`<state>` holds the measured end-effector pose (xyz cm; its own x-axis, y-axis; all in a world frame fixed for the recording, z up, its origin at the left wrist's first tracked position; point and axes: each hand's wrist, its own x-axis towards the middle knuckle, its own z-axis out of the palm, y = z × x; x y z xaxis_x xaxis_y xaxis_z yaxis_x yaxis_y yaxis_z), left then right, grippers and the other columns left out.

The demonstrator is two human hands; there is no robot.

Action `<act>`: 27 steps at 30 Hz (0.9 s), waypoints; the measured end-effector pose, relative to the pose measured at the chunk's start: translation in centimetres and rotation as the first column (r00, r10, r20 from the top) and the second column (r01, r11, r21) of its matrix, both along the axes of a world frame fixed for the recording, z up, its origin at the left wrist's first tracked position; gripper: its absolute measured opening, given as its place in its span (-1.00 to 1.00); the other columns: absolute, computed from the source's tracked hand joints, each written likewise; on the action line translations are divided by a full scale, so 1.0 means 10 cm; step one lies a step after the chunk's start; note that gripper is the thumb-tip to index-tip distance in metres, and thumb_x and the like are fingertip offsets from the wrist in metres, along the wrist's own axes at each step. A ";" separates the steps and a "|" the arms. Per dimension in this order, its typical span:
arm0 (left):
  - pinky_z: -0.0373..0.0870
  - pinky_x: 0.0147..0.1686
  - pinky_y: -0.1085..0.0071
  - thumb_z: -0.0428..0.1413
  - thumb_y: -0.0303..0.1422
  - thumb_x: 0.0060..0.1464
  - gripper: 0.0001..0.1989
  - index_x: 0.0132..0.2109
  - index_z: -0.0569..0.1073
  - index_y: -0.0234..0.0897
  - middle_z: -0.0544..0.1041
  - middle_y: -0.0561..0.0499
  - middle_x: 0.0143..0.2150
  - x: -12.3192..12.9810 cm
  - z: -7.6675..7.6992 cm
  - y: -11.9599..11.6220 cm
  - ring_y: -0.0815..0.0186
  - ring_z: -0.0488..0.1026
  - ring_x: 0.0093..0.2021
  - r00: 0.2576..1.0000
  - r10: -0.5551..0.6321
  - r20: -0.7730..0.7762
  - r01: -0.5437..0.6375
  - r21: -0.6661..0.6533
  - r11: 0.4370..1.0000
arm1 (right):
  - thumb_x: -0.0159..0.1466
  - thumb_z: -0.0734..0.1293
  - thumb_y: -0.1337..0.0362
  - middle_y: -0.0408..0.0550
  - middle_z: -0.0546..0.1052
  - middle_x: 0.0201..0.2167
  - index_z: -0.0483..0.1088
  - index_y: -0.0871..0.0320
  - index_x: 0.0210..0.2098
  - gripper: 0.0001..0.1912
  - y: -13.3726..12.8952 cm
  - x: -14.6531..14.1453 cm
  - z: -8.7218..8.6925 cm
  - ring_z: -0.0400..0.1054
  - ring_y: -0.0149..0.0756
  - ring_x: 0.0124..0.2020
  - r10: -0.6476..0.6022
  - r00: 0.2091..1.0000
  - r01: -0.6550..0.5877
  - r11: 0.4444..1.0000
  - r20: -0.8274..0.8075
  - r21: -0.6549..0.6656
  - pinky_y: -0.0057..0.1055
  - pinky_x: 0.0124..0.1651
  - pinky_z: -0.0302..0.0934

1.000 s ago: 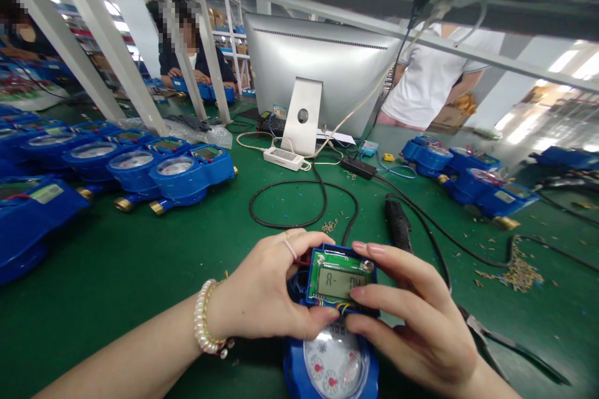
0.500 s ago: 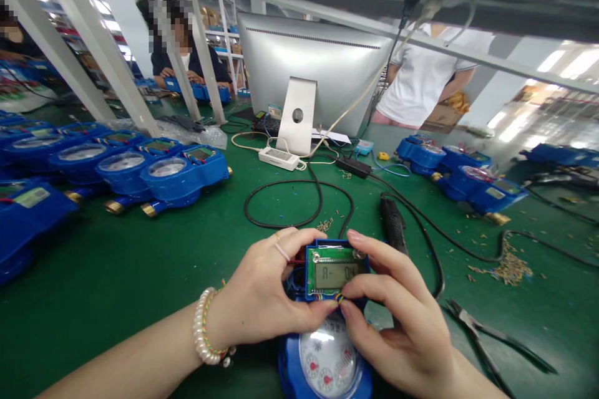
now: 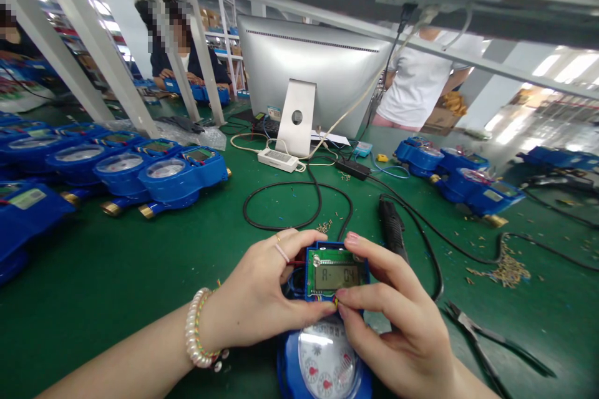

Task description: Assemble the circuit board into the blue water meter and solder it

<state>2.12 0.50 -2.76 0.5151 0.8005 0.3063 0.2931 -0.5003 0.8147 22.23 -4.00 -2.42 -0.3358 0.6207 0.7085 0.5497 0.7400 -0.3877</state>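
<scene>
A blue water meter with a round dial lies in front of me, its upper housing holding a green circuit board with a small LCD. Gripping the left side of that housing is my left hand, fingers at the top edge and thumb at the lower edge. My right hand has its index finger on the housing's upper right corner. Its middle finger and thumb pinch thin coloured wires at the board's bottom edge. Part of the board is covered by my fingers.
Rows of blue meters stand at left; more meters sit at right. A black electric screwdriver, pliers, a pile of small screws and looping black cable surround my hands. A monitor stands behind; people are beyond.
The right middle finger and thumb have shifted slightly left along the wires at the board's lower edge. My left hand keeps its grip on the housing.
</scene>
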 end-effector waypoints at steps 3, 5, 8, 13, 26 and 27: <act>0.53 -0.11 0.32 0.33 -0.26 -0.09 -0.35 0.14 0.30 -0.16 0.43 -0.05 -0.01 -0.02 -0.01 0.00 0.20 0.51 -0.09 1.000 -0.014 -0.021 0.013 -0.039 0.999 | 0.15 0.29 0.54 0.06 0.32 0.11 0.44 0.18 -0.33 -0.83 0.00 -0.01 0.00 0.25 -0.22 0.15 -0.015 1.000 0.015 1.000 -0.002 0.010 -0.25 0.22 0.22; 0.54 -0.12 0.33 0.33 -0.25 -0.10 -0.35 0.13 0.30 -0.15 0.42 -0.03 0.00 -0.02 -0.02 -0.01 0.21 0.52 -0.10 1.000 -0.015 -0.008 0.015 -0.041 0.999 | 0.14 0.29 0.54 0.05 0.32 0.11 0.44 0.19 -0.34 -0.82 0.00 -0.02 0.01 0.26 -0.23 0.15 -0.017 1.000 0.017 1.000 0.004 0.008 -0.29 0.22 0.21; 0.54 -0.17 0.37 0.29 -0.31 -0.10 -0.39 0.11 0.28 -0.17 0.44 -0.03 -0.01 0.02 0.00 -0.04 0.24 0.53 -0.13 1.000 0.022 -0.007 -0.022 0.008 1.000 | 0.15 0.30 0.55 0.05 0.32 0.12 0.46 0.19 -0.31 -0.81 0.00 -0.01 0.01 0.24 -0.25 0.16 -0.003 1.000 0.003 1.000 0.023 0.006 -0.34 0.24 0.20; 0.50 -0.12 0.34 0.21 -0.39 -0.16 -0.42 0.07 0.30 -0.34 0.49 -0.09 -0.08 0.08 0.06 -0.07 0.21 0.50 -0.11 0.993 0.111 -0.051 -0.097 0.217 0.971 | 0.18 0.32 0.54 0.03 0.27 0.14 0.44 0.20 -0.24 -0.80 -0.01 0.02 0.01 0.20 -0.25 0.19 0.026 0.999 -0.026 1.000 0.038 -0.008 -0.39 0.24 0.19; 0.46 -0.15 0.37 0.21 -0.39 -0.19 -0.40 0.06 0.31 -0.39 0.50 -0.09 -0.12 0.06 0.05 -0.05 0.23 0.49 -0.15 0.991 0.124 -0.054 -0.103 0.295 0.950 | 0.17 0.35 0.56 0.05 0.24 0.15 0.42 0.23 -0.20 -0.78 0.01 0.08 -0.04 0.18 -0.19 0.21 0.071 0.997 -0.071 0.997 0.030 -0.005 -0.36 0.25 0.19; 0.47 -0.15 0.36 0.21 -0.39 -0.19 -0.40 0.06 0.31 -0.39 0.50 -0.09 -0.12 0.06 0.06 -0.05 0.23 0.49 -0.15 0.991 0.127 -0.053 -0.106 0.295 0.950 | 0.17 0.35 0.57 0.05 0.24 0.15 0.42 0.23 -0.21 -0.78 0.01 0.08 -0.05 0.18 -0.17 0.21 0.078 0.997 -0.078 0.997 0.029 -0.006 -0.35 0.25 0.19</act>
